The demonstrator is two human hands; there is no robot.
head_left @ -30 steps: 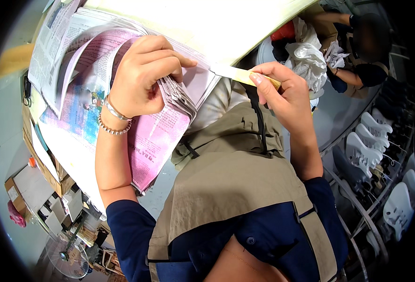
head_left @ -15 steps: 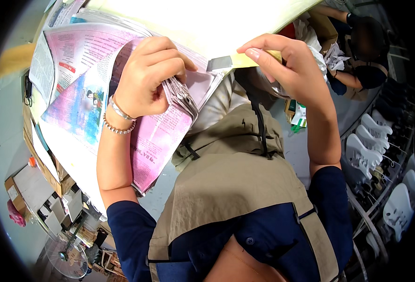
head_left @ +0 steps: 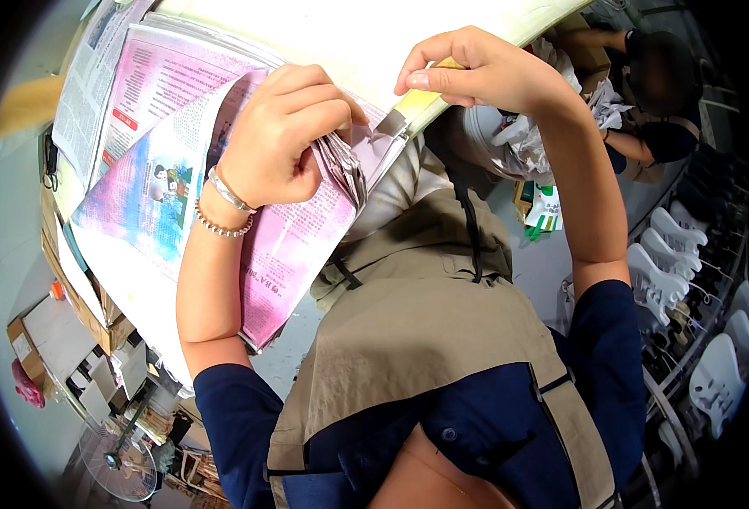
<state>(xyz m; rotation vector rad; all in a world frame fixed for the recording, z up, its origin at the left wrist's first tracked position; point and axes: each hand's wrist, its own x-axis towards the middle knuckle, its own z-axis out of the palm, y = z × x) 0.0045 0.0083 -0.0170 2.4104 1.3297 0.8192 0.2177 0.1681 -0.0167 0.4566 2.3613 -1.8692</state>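
Note:
My left hand point(head_left: 285, 136) is closed around the folded edge of a thick stack of printed newspaper sheets point(head_left: 285, 263), tinted pink and blue. One sheet curls up beside the wrist. My right hand point(head_left: 485, 72) pinches a flat tool with a yellow handle and a grey, blade-like end point(head_left: 408, 106). That grey end is at the papers' edge, near the table's rim, just right of my left fingers. It is slightly blurred, so I cannot tell whether it touches the paper.
The pale yellow table point(head_left: 332, 30) spreads out ahead. At the right, a co-worker point(head_left: 646, 102) is near crumpled white paper point(head_left: 608, 106). White curved pieces point(head_left: 663, 280) hang on a rack at far right. A fan point(head_left: 116, 458) stands at lower left, near cardboard boxes.
My right hand has moved up and slightly left, and the tool now tilts more steeply toward the paper edge. My left hand has shifted slightly right with the folded sheets.

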